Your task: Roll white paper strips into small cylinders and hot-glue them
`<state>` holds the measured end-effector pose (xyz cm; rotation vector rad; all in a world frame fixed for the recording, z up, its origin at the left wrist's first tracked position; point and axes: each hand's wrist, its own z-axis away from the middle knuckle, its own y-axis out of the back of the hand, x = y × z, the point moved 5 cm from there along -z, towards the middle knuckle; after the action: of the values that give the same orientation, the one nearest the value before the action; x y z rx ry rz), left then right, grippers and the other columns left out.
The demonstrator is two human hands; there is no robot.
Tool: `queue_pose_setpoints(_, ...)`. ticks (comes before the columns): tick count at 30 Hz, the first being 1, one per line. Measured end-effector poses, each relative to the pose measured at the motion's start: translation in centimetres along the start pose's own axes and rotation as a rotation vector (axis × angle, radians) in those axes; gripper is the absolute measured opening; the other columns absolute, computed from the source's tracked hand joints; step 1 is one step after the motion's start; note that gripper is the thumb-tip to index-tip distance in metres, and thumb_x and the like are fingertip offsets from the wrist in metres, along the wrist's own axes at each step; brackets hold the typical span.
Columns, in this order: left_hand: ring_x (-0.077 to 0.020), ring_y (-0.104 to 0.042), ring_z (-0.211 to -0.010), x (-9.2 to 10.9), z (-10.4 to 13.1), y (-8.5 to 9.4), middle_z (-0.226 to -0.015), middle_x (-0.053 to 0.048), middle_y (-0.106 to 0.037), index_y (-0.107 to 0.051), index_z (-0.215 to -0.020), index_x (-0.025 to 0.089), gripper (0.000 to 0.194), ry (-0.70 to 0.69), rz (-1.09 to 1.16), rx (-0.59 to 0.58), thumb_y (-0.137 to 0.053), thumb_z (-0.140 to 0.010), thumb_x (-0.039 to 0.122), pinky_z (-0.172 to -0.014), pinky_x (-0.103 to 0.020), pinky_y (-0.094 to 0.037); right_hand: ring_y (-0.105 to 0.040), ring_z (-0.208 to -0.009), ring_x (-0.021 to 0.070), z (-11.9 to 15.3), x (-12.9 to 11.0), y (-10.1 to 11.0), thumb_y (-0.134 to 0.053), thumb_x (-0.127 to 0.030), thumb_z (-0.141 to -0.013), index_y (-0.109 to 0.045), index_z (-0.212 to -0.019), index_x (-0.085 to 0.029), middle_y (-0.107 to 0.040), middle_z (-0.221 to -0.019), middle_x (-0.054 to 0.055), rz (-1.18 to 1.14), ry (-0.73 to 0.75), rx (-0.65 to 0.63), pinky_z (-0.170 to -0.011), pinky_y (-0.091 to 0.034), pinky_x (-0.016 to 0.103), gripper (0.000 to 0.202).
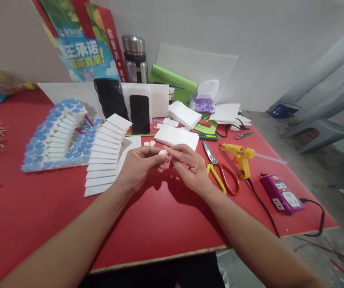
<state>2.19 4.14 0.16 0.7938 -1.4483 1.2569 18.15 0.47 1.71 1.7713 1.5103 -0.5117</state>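
Observation:
A small white piece (163, 152) is pinched between the thumb and fingers of my left hand (140, 166), above the red table. My right hand (191, 168) meets it from the other side, its fingertips closed together at the piece's edge; whether they grip it is too small to tell. Just behind my left fingers lie two small white pieces (149, 143). A fanned row of white foam-like strips (104, 160) lies left of my left hand. White sheets (176, 137) are stacked behind both hands.
Scissors (217, 168) lie right of my right hand, then a yellow glue gun (241, 156) and a purple power strip (282, 194). A blue-and-white stepped model (55, 138) stands left. Behind are a phone (140, 114), a black object (111, 98) and a thermos (135, 58).

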Motion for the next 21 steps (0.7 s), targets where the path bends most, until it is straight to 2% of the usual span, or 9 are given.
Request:
queue_pose_setpoints(5,-0.0088,-0.062,-0.049,-0.1,-0.1,0.2,-0.063,-0.001,-0.073,-0.08,-0.075,0.017,0.017,0.002,-0.003,0.021,-0.093,-0.067,0.025,-0.054,-0.019,-0.05,-0.07,-0.104,0.0185,0.0,-0.5,-0.1,-0.051,-0.007,-0.096,-0.071,-0.134,-0.028,-0.07,-0.113,0.007,0.104,0.123,0.014,-0.089,-0.06,0.035,0.048)
queue_pose_setpoints(11,-0.0099,-0.062,-0.049,-0.5,-0.3,0.5,-0.062,0.0,-0.072,-0.077,-0.075,0.016,0.021,-0.009,-0.037,0.05,-0.092,-0.066,0.027,-0.054,-0.02,-0.05,-0.072,-0.104,0.0191,0.2,-0.7,-0.4,-0.05,-0.007,-0.096,-0.069,-0.134,-0.023,-0.071,-0.114,0.01,0.212,0.191,0.028,-0.088,-0.062,0.034,0.045)
queue_pose_setpoints(16,-0.0101,-0.06,-0.046,-0.5,-0.2,0.6,-0.062,0.001,-0.07,-0.072,-0.072,0.016,0.026,-0.006,-0.058,0.039,-0.093,-0.064,0.029,-0.049,-0.021,-0.048,-0.071,-0.104,0.0217,0.1,-1.1,-0.5,-0.049,-0.008,-0.096,-0.063,-0.138,-0.018,-0.072,-0.116,0.013,0.346,0.263,-0.061,-0.088,-0.062,0.037,0.045)
queue_pose_setpoints(21,-0.0105,-0.058,-0.045,-0.4,-0.1,0.8,-0.058,0.001,-0.068,-0.069,-0.072,0.016,0.03,0.003,-0.098,-0.002,-0.092,-0.068,0.035,-0.044,-0.021,-0.045,-0.072,-0.098,0.0255,-0.1,-1.9,-0.6,-0.051,-0.012,-0.097,-0.063,-0.134,-0.011,-0.074,-0.112,0.016,0.621,0.386,-0.12,-0.082,-0.063,0.039,0.039)
